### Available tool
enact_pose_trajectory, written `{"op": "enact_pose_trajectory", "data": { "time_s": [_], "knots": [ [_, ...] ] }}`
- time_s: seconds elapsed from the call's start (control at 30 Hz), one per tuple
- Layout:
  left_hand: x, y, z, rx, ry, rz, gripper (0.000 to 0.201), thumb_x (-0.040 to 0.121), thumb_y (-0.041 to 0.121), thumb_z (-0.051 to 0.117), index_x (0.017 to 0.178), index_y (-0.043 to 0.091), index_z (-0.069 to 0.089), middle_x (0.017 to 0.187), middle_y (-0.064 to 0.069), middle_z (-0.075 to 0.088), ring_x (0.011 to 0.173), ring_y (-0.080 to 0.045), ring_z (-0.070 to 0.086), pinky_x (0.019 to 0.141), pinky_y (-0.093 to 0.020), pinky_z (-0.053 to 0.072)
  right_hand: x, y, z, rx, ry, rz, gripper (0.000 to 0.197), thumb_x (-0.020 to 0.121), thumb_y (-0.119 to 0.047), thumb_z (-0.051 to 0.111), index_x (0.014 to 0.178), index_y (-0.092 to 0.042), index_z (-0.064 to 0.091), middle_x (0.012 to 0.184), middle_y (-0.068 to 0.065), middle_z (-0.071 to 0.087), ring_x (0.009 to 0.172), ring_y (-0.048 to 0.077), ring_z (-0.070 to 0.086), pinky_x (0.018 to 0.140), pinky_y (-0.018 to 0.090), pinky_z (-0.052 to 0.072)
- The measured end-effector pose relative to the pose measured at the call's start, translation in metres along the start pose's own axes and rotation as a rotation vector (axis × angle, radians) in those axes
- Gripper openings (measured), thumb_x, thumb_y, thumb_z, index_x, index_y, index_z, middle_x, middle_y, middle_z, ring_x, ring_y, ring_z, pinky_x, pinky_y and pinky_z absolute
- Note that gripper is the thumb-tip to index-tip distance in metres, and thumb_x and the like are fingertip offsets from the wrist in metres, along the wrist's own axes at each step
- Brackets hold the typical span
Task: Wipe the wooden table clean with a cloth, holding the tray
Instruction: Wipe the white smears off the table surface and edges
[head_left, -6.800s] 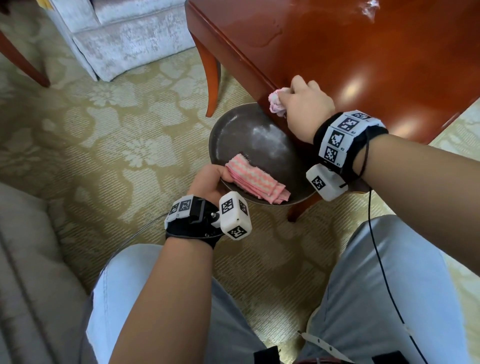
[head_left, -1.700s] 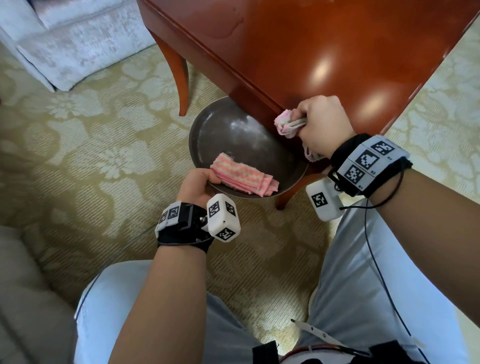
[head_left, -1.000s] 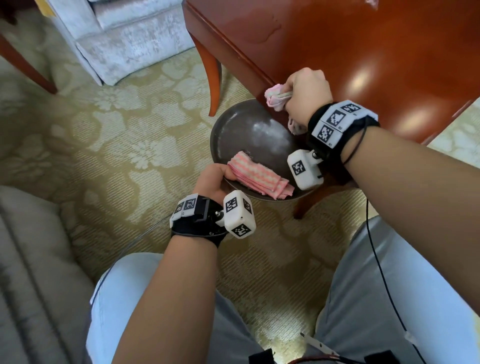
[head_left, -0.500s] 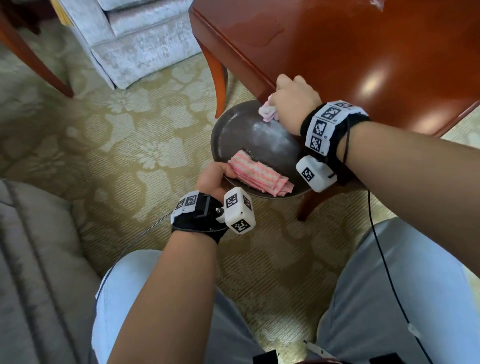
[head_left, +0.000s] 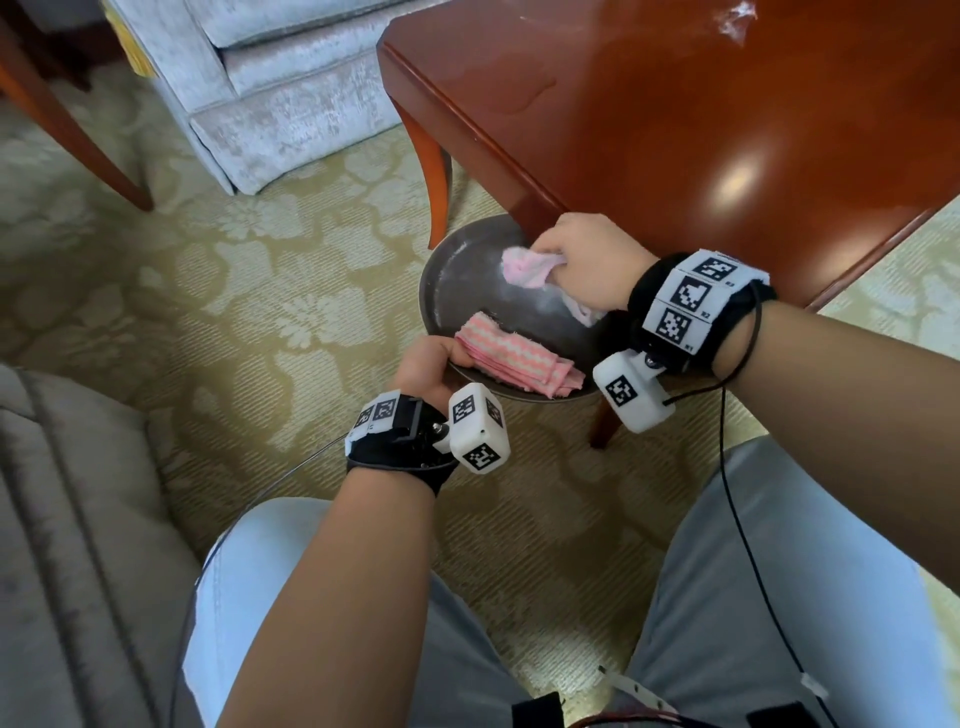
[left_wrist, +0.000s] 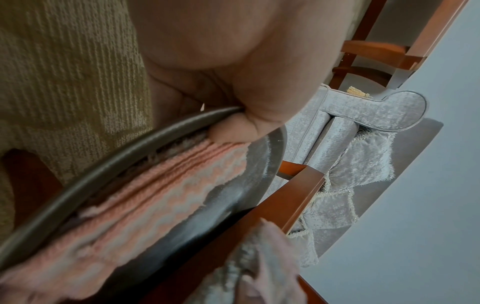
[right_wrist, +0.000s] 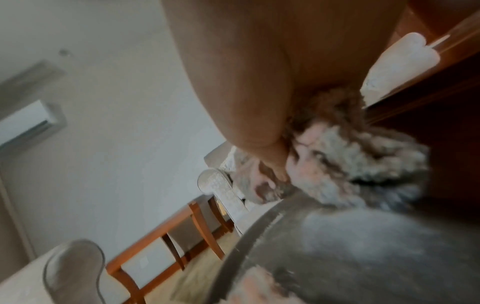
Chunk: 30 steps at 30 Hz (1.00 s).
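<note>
A glossy red-brown wooden table (head_left: 701, 119) fills the upper right of the head view. Just below its near edge, a round dark metal tray (head_left: 457, 270) is held out by my left hand (head_left: 428, 364), whose thumb pinches the rim (left_wrist: 145, 133). A folded pink striped cloth (head_left: 514, 353) (left_wrist: 161, 197) lies in the tray by that thumb. My right hand (head_left: 582, 265) grips a bunched pink and white cloth (head_left: 527, 265) (right_wrist: 345, 164) over the tray, beside the table's edge.
A grey upholstered sofa (head_left: 270, 88) stands at the back left, with another grey seat (head_left: 62, 545) at the near left. A wooden chair leg (head_left: 62, 119) crosses the far left. Patterned olive carpet (head_left: 208, 291) covers the floor. My knees in light trousers (head_left: 779, 597) fill the foreground.
My right hand with the cloth has come off the table edge and down over the tray. The left hand keeps its grip on the tray rim.
</note>
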<state>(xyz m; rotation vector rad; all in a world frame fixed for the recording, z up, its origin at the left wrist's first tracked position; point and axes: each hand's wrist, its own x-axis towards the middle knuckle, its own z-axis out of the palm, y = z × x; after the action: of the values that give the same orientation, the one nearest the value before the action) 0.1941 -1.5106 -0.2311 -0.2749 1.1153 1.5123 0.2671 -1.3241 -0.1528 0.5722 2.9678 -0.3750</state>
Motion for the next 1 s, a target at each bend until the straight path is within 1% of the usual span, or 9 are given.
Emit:
{"op": "enact_pose_trajectory", "data": {
  "time_s": [0.1,0.2,0.33,0.4,0.47,0.6,0.73,0.87,1.0],
  "knots": [
    [-0.005,-0.002,-0.003,0.033,0.032,0.018,0.028,0.060,-0.004,0.036,0.082,0.003,0.052,0.083,-0.016,0.056,0.072,-0.033,0.060,0.059,-0.033,0.060,-0.002,-0.006,0.001,0.186,0.241,0.005,0.015,0.088,-0.011,0.049,0.081,-0.013,0.062,0.084,0.005,0.051,0.081,0.027,0.051,0.070,0.031,0.036],
    [-0.015,-0.002,-0.003,0.025,0.027,0.019,0.023,0.060,-0.004,0.034,0.070,0.001,0.054,0.072,-0.014,0.058,0.059,-0.031,0.062,0.051,-0.030,0.057,-0.008,-0.009,0.008,0.282,0.152,0.063,0.021,0.088,-0.009,0.050,0.070,-0.019,0.055,0.072,-0.002,0.051,0.076,0.025,0.053,0.068,0.028,0.036],
    [-0.029,0.001,-0.009,-0.014,0.029,0.022,0.028,0.061,-0.003,0.031,0.050,-0.003,0.057,0.057,-0.014,0.060,0.046,-0.028,0.063,0.044,-0.028,0.054,-0.009,-0.009,0.007,0.357,0.202,0.111,0.029,0.088,-0.013,0.048,0.059,-0.017,0.044,0.060,0.004,0.052,0.070,0.036,0.061,0.066,0.039,0.049],
    [-0.032,0.003,-0.014,-0.011,0.037,0.024,0.031,0.061,-0.003,0.031,0.043,-0.001,0.056,0.054,-0.014,0.059,0.045,-0.028,0.063,0.044,-0.027,0.054,-0.004,-0.011,0.005,0.369,0.187,0.113,0.030,0.089,-0.016,0.050,0.060,-0.014,0.043,0.059,0.006,0.051,0.067,0.034,0.057,0.062,0.033,0.042],
    [-0.034,0.004,-0.016,-0.023,0.048,0.023,0.027,0.062,-0.003,0.030,0.047,-0.001,0.053,0.053,-0.013,0.058,0.044,-0.027,0.062,0.043,-0.027,0.053,0.003,-0.014,0.004,0.366,0.173,0.110,0.029,0.089,-0.018,0.051,0.061,-0.012,0.044,0.060,0.008,0.049,0.065,0.031,0.048,0.060,0.031,0.034],
    [-0.040,0.005,-0.023,-0.024,0.063,0.069,0.020,0.062,-0.003,0.030,0.056,0.003,0.049,0.049,-0.012,0.055,0.040,-0.026,0.059,0.040,-0.024,0.051,0.018,-0.019,0.005,0.400,0.157,0.099,0.026,0.088,-0.019,0.055,0.067,-0.005,0.052,0.067,0.015,0.053,0.066,0.021,0.042,0.057,0.030,0.031],
    [-0.045,0.008,-0.038,0.006,0.120,0.077,0.029,0.061,-0.001,0.032,0.042,-0.001,0.053,0.049,-0.014,0.057,0.041,-0.027,0.059,0.041,-0.024,0.051,0.029,-0.030,0.009,0.503,0.139,0.097,0.025,0.089,-0.019,0.060,0.069,-0.003,0.057,0.068,0.010,0.054,0.063,0.015,0.044,0.046,0.016,0.029],
    [-0.054,0.015,-0.056,0.031,0.186,0.101,0.036,0.068,-0.001,0.033,0.041,0.000,0.057,0.048,-0.015,0.057,0.040,-0.026,0.058,0.042,-0.019,0.048,0.048,-0.046,0.011,0.616,0.122,0.067,0.017,0.086,-0.015,0.063,0.071,-0.008,0.065,0.071,0.006,0.062,0.067,0.015,0.054,0.059,0.025,0.040],
    [-0.076,0.024,-0.076,-0.044,0.216,0.079,0.026,0.069,0.000,0.033,0.064,-0.006,0.058,0.059,-0.017,0.063,0.052,-0.030,0.062,0.053,-0.024,0.054,0.063,-0.072,0.004,0.614,0.106,0.051,0.018,0.083,-0.016,0.061,0.091,-0.002,0.071,0.091,0.017,0.071,0.089,0.031,0.067,0.076,0.043,0.054]
  ]
}}
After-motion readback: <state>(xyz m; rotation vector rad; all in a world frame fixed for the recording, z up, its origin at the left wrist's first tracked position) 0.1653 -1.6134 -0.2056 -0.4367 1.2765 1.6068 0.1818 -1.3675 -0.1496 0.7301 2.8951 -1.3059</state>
